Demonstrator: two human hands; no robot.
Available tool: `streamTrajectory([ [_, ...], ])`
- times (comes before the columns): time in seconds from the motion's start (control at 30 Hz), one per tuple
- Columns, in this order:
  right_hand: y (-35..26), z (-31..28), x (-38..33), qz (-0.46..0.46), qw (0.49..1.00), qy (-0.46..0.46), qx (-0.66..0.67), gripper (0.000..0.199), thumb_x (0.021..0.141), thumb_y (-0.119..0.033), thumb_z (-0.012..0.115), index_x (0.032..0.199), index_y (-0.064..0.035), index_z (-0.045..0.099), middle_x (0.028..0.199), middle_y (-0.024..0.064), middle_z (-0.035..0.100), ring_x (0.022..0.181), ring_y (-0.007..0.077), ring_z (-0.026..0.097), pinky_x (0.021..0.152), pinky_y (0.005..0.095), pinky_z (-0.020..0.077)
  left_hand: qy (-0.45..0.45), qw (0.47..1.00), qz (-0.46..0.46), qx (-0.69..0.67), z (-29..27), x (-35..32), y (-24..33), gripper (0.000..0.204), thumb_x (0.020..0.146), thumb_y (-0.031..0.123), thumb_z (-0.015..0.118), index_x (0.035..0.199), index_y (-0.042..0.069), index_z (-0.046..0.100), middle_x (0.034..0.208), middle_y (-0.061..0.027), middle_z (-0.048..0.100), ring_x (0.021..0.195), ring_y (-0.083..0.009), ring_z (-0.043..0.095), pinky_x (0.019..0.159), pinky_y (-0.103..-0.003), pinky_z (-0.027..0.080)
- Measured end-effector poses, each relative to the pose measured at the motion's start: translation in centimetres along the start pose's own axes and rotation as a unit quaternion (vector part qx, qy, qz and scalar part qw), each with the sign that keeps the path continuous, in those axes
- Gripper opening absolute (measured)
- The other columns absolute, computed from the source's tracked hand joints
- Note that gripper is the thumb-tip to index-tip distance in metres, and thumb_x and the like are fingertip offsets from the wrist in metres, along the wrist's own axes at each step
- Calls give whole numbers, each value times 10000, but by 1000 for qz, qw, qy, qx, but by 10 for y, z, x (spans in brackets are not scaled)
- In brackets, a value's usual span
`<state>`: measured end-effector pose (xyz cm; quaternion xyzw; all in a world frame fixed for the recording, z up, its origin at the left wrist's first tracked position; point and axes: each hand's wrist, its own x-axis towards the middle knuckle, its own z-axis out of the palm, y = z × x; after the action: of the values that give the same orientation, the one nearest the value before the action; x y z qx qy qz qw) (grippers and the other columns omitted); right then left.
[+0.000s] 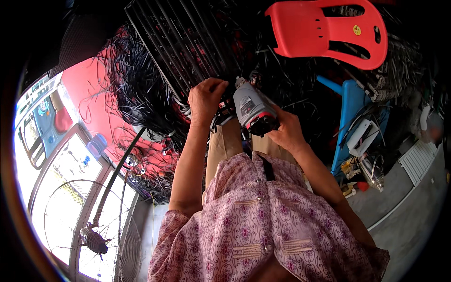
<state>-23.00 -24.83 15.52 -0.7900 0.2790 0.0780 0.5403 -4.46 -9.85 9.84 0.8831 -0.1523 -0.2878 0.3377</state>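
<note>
My right hand (289, 131) is wrapped round a grey-and-red handheld power tool (252, 110). The tool's narrow metal nose points away from me, close to my left hand; its exact kind is unclear. My left hand (206, 99) is closed, fingers curled and pressed together, at the near end of a black frame of parallel bars (178, 42). Whatever its fingertips hold, if anything, is hidden. The frame slants from the upper left down to just above my knees. Long black strips (136, 80) lie in a tangled heap beside it.
At the upper right stands a red plastic chair (305, 28). A blue plastic stool (347, 108) on the right bears a white box-like piece (362, 137) and loose strips. A wire-caged fan (94, 239) is at the lower left, near bright glazed doors (70, 164).
</note>
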Motion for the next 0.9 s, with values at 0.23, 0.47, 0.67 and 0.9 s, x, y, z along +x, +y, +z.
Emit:
streamTrajectory([
  [0.23, -5, -3, 1, 25, 999, -23, 0, 666, 714, -217, 758, 1330, -113, 527, 1233, 183, 616, 1096, 366, 609, 901, 402, 522, -1, 1000, -2, -5, -1, -1, 1, 218, 802, 278, 727, 876, 74, 746, 734, -93, 701, 685, -233, 694, 637, -328, 522],
  [0.47, -6, 1, 1, 15, 1000, -14, -22, 667, 701, -184, 764, 1323, -123, 530, 1222, 185, 618, 1073, 372, 614, 882, 415, 526, 2, 1000, 7, -7, -3, -1, 1, 212, 798, 275, 728, 876, 79, 746, 737, -100, 698, 688, -236, 693, 633, -333, 519],
  [0.67, -11, 5, -1, 6, 997, 16, -76, 576, 700, -169, 761, 1234, -60, 571, 993, 205, 681, 886, 376, 670, 732, 420, 556, -21, 998, -19, -48, 9, 1, -14, 209, 823, 254, 725, 889, 56, 739, 731, -102, 694, 652, -200, 676, 609, -301, 496],
  [0.9, -4, -3, -19, 55, 995, 26, -80, 512, 761, -274, 702, 1241, -152, 574, 906, 208, 682, 793, 370, 670, 700, 483, 525, -4, 997, 79, 11, 6, -4, -11, 210, 859, 228, 701, 905, 26, 729, 720, -115, 691, 618, -175, 648, 588, -315, 482],
])
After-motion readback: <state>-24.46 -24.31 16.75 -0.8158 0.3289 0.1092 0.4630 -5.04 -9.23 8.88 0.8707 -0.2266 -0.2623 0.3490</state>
